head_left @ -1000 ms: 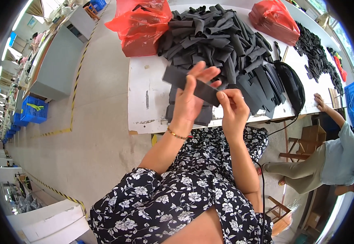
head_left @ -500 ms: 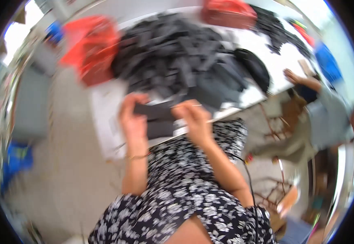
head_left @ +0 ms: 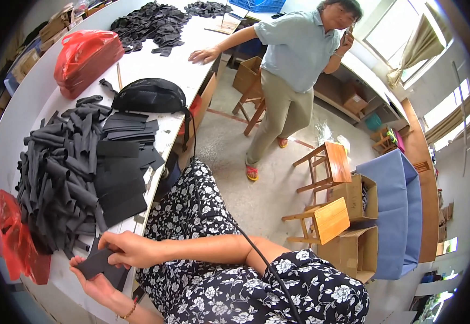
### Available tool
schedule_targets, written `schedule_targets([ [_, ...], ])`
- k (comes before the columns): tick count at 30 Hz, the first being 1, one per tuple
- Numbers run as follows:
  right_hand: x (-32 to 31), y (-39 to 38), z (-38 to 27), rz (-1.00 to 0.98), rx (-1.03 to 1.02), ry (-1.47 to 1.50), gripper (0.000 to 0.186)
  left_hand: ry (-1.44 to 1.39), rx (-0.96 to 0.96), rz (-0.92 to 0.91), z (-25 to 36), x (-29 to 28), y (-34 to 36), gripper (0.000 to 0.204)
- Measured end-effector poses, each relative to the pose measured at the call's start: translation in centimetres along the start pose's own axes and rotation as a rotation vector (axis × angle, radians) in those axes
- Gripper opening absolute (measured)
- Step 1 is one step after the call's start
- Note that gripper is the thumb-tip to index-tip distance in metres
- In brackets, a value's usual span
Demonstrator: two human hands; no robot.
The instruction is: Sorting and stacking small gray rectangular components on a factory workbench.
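Low at the left, over the table's front edge, a flat dark grey piece [head_left: 93,264] of sheet-like material is held between my two hands. My left hand [head_left: 97,285] supports it from below and at its outer end, thumb along its edge. Fingers curled, my right hand [head_left: 129,249] pinches its upper side. Another dark flat piece [head_left: 119,276] lies just beneath. Beyond my hands are flat black pieces [head_left: 121,178] in overlapping stacks, beside a big heap of rolled dark strips [head_left: 62,162].
The white table [head_left: 162,70] carries red plastic bags [head_left: 86,59], a black waist bag [head_left: 149,96] and more dark pieces [head_left: 154,24]. A person [head_left: 294,65] stands at its side, one hand on it, the other raised to the ear. Wooden stools [head_left: 326,218] and cardboard boxes [head_left: 348,251] stand right.
The view has swung to the right, so the table now lies at the left and the standing person shows fully. Both hands still hold the dark piece, now with the right hand over it.
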State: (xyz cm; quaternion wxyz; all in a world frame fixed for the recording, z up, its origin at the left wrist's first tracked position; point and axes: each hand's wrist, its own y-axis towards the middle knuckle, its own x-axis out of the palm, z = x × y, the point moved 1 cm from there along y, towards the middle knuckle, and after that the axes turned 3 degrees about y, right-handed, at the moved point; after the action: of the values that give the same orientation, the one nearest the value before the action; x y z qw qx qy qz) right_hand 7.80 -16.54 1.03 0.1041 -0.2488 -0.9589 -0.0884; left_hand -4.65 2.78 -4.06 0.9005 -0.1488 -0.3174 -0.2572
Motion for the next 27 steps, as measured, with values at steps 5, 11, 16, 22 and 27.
schedule_targets([
  [5,-0.4,-0.1,0.6,0.012,-0.015,0.04,0.025,0.083,0.055,0.042,-0.2,1.2,-0.3,0.032],
  [11,-1.1,0.1,0.6,0.023,-0.011,0.026,0.017,0.255,0.178,0.189,-0.6,4.5,-1.5,0.043],
  [16,-1.7,0.1,0.5,0.045,0.013,0.045,0.018,0.262,0.18,0.168,-0.9,4.3,-1.0,0.044],
  [22,-1.2,0.1,0.8,0.12,-0.05,-0.004,0.024,0.297,0.189,0.128,-0.8,3.8,-1.3,0.044],
  [27,-0.3,-0.1,1.0,0.114,-0.164,-0.148,0.02,0.21,0.176,0.078,0.3,-0.1,-1.8,0.044],
])
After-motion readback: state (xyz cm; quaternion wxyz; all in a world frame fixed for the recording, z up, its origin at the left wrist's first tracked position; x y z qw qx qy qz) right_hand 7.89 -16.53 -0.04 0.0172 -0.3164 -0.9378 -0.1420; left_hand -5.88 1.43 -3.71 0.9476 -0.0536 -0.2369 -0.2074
